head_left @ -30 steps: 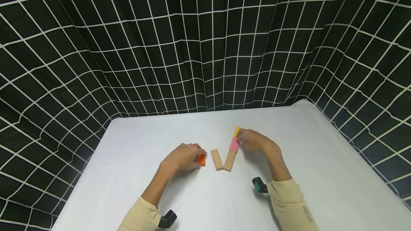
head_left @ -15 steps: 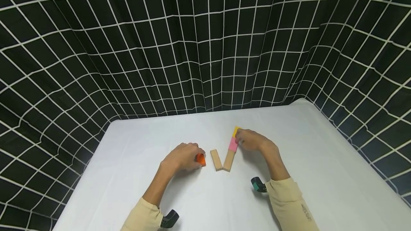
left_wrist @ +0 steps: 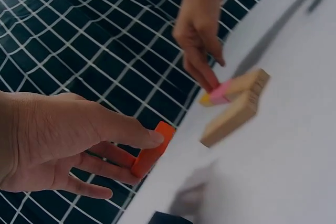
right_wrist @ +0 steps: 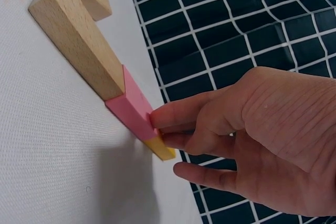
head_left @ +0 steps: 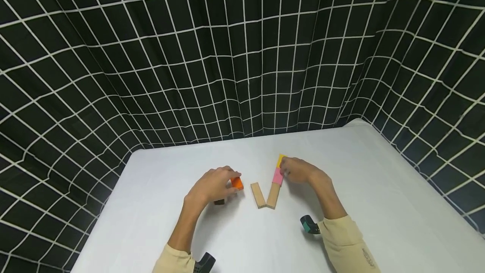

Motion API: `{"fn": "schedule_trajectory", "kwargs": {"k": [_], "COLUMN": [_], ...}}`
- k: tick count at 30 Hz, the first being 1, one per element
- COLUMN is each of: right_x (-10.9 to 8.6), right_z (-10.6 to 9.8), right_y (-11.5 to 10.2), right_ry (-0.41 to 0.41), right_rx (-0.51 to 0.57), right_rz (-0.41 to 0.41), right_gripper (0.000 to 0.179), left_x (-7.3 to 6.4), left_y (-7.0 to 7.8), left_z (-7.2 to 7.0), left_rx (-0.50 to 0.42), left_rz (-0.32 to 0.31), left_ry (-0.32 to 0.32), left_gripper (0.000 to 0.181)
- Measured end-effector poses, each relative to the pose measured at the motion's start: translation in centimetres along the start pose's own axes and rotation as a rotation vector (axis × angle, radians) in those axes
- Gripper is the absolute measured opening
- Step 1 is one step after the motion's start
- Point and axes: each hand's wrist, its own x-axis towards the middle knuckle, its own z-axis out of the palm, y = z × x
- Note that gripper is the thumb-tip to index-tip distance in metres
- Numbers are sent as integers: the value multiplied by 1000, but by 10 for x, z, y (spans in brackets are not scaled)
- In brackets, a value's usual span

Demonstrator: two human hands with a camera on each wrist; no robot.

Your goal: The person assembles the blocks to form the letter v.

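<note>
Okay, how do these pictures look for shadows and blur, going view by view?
Head view: fairly even light, soft shadows near the left hand and right hand. Left wrist view: greyer, with the wooden blocks somewhat blurred. Right wrist view: grain crisp on the nearer wooden block, a soft shadow on the white tabletop.

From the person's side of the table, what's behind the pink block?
Behind the pink block, in line with it, lies a yellow block. In the head view the right hand covers part of it, so that portion can't be seen there.
</note>
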Motion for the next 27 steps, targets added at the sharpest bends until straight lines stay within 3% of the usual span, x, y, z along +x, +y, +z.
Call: {"fn": "schedule_trajectory", "kwargs": {"k": [5, 10, 23, 27], "right_x": [-8, -5, 1, 1], "right_z": [0, -1, -1, -2], "right_y": [6, 1, -4, -3], "right_ry": [18, 10, -21, -27], "right_rx": [-24, -13, -8, -4], "right_rz": [-13, -33, 19, 27], "right_gripper": [33, 33, 33, 33], "left_x": [12, 25, 50, 54], "left_y": [3, 3, 1, -1], "left_z": [-5, -12, -4, 2], "left_rx": [-49, -71, -127, -140], "left_rz": [22, -22, -26, -42], "left_ry": [44, 68, 38, -2], "left_gripper": [41, 40, 45, 48]}}
